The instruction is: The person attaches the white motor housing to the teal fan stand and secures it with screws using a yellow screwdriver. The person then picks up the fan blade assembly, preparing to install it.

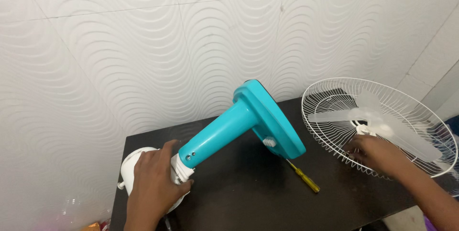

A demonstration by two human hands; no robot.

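1. A dismantled pedestal fan is seen laid out on a dark tabletop (239, 197) against a white wave-patterned wall (119, 44).
2. The white motor housing (131, 164) is gripped by the left hand (153, 183), fingers closed around its neck, where the turquoise stand (239, 121) is joined.
3. The stand is tilted, its base raised; rigid, smooth plastic is judged bulky, best held at the neck.
4. The white wire guard (377, 126), with translucent blades (377, 118) inside, is touched by the right hand (377, 154), fingers spread on the rim; thin wires are judged light and bendable.
5. A yellow-handled screwdriver (303, 177) is left lying between them.
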